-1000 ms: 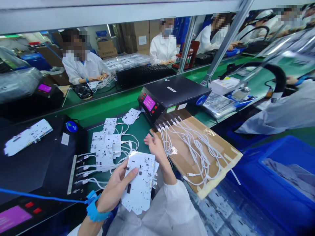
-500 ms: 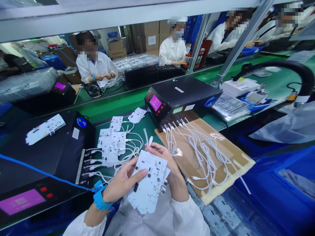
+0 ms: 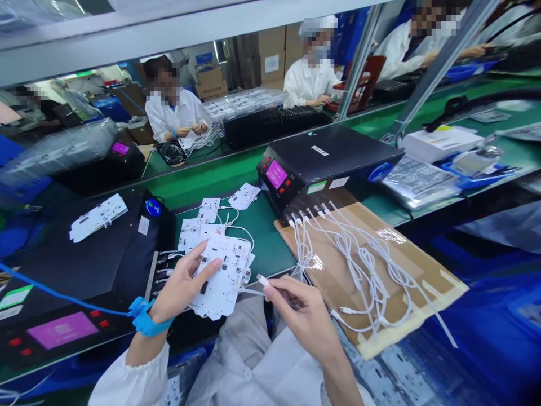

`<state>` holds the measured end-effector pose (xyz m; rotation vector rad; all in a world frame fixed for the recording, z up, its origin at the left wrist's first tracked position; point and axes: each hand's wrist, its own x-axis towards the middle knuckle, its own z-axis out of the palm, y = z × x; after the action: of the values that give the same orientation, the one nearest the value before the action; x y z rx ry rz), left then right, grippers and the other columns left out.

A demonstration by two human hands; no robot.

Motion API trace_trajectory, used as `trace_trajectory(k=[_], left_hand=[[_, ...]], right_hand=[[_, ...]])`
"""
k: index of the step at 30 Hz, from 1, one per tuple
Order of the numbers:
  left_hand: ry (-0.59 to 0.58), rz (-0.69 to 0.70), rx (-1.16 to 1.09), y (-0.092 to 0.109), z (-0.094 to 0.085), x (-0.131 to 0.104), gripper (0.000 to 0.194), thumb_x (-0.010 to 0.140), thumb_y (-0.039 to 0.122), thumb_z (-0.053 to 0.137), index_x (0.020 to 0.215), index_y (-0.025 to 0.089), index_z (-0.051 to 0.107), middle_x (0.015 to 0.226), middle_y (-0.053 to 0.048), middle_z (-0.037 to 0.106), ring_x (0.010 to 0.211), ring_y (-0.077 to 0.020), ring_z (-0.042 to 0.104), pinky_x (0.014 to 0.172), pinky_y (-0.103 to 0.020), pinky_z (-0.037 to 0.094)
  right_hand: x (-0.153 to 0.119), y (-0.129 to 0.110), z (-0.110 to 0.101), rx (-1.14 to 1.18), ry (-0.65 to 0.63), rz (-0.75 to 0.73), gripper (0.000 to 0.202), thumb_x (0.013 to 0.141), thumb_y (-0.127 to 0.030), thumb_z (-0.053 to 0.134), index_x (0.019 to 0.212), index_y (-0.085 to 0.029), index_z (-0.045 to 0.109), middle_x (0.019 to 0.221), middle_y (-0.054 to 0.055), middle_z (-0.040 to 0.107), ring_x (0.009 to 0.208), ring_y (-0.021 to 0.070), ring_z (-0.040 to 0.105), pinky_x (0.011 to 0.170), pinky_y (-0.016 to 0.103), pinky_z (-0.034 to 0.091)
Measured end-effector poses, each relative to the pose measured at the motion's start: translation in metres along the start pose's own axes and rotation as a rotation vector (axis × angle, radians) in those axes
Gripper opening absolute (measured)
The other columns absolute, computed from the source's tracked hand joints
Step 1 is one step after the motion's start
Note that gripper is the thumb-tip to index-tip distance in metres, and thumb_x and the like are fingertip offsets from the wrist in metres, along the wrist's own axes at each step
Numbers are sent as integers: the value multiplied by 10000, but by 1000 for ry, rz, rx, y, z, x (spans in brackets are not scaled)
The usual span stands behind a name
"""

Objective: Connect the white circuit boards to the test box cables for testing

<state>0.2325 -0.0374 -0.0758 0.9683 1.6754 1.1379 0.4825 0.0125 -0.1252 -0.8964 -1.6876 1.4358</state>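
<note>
White circuit boards (image 3: 222, 276), held as a small stack, lean in my left hand (image 3: 186, 282), whose thumb presses on the top face. A blue wrist strap (image 3: 146, 317) sits on that wrist. My right hand (image 3: 300, 307) pinches the white plug of a USB cable (image 3: 262, 280) between thumb and fingers, just right of the boards' connector edge and apart from it. Behind the held boards, more white boards (image 3: 209, 210) with white cables lie on the green bench.
At left stands a black test box (image 3: 110, 265) with loose boards (image 3: 99, 217) on top. Another black box (image 3: 329, 158) stands at the back, its white cables (image 3: 350, 265) lying over a cardboard sheet (image 3: 422, 293). Co-workers sit across the bench; a metal post (image 3: 443, 67) slants at right.
My left hand has carried the boards leftward and up. My right hand has come away from behind them and moved to their right, with the cable plug in its fingers. The view has shifted slightly.
</note>
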Motion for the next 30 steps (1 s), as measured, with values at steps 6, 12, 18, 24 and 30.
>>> trace_trajectory(k=[6,12,18,24,30], left_hand=[[-55,1,57,-1,1,-2,816,883,577,738,1568,232,458,1466,-105,635,1246,-314,682,982,-367,629],[-68,19,117,-1,1,-2,787,895,591,715,1557,240,475,1459,-102,641,1257,-328,673,977,-380,633],[-126,6,260,-4,-2,-4,807,929,633,636,1589,224,416,1527,-119,577,1379,-353,579,1052,-417,597],[-100,73,371,-10,-5,-1,804,934,651,607,1595,234,416,1613,-100,480,1468,-350,485,1210,-446,455],[-73,60,283,-2,-9,3,846,905,662,642,1606,263,390,1607,-92,491,1450,-360,507,1145,-430,525]], right_hand=[[6,1,5,9,-46,-19,240,1001,-408,644,983,-249,824,831,9,731,682,120,566,607,252,406],[3,2,2,0,-80,-52,219,1015,-366,631,1042,-265,823,860,8,739,755,129,649,662,239,467],[2,1,-3,-93,-169,-94,233,1040,-344,593,1091,-301,816,799,-10,665,706,111,577,615,222,434],[5,1,2,-85,-188,-104,241,1041,-348,595,1043,-259,819,797,-2,663,705,109,566,613,234,413],[8,-3,13,15,-85,-101,229,1026,-347,621,1048,-248,826,786,1,699,683,108,569,601,244,402]])
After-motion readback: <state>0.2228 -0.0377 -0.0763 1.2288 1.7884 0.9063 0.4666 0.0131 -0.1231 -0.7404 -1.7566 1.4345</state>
